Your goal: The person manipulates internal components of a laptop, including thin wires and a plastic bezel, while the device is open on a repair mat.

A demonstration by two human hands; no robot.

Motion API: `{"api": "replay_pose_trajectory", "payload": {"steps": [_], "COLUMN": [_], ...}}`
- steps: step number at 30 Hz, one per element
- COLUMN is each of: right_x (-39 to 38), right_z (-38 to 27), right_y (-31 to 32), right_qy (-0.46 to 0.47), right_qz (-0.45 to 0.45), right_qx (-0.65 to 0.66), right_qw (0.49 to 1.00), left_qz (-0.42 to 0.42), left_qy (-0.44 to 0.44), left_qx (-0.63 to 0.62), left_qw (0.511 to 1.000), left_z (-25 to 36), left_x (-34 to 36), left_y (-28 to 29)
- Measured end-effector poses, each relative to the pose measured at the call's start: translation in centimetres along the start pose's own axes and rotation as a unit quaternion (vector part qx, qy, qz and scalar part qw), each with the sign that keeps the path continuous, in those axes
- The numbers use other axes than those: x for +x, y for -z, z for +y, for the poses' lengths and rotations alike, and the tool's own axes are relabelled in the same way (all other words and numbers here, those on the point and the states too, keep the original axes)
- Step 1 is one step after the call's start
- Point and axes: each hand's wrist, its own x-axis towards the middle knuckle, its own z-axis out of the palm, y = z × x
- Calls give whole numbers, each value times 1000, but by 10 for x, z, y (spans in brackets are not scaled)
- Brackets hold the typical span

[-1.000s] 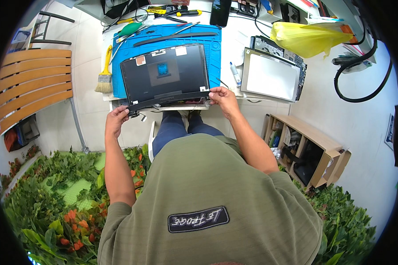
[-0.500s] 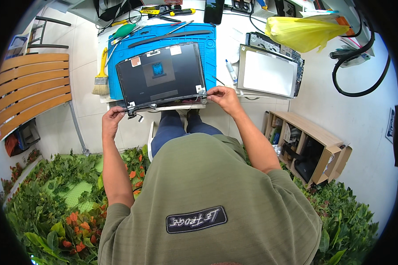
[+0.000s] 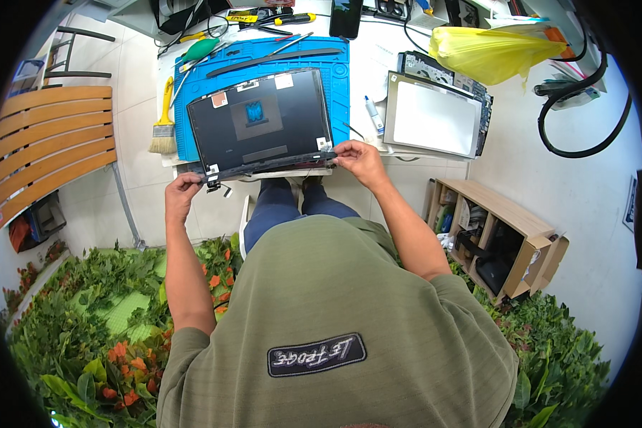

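Note:
A black laptop lid shell [image 3: 214, 132] lies inner side up on the blue work mat [image 3: 338, 85], its near edge at the table's front. Along that edge runs a long thin black trim strip [image 3: 271, 165]. At its left end, my left hand [image 3: 181, 198] pinches the strip between thumb and fingers. My right hand [image 3: 364, 164] grips the other end, by the lid's near right corner. Below the strip's left part hang a small hinge piece and a cable end [image 3: 226, 192]. What my fingertips press on is partly hidden.
A yellow-handled brush [image 3: 162, 134] lies left of the mat, with a green air blower [image 3: 201, 49] farther back. To the right are a glue tube [image 3: 373, 114], a white display panel [image 3: 435, 118] and a yellow plastic bag [image 3: 488, 53]. Behind the mat lie pliers [image 3: 292, 19] and a phone [image 3: 344, 18].
The strip's right end has lifted and turned slightly under my right hand, showing more of its flat black face. My left hand stays nearly in place.

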Motion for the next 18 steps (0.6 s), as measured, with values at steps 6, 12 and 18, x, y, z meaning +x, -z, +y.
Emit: {"api": "replay_pose_trajectory", "payload": {"steps": [6,12,18], "right_x": [-13,-22,-6], "right_z": [8,11,5], "right_y": [5,3,1], "right_qy": [15,-3,-37], "right_qz": [-9,5,37], "right_qx": [-36,-53,-48], "right_qw": [999,999,997], "left_qz": [-17,-29,-5], "left_qy": [40,51,77], "left_qx": [8,6,44], "left_qw": [999,998,996], "left_z": [2,0,10], "left_x": [-9,-15,-9], "left_y": [1,2,-6]}}
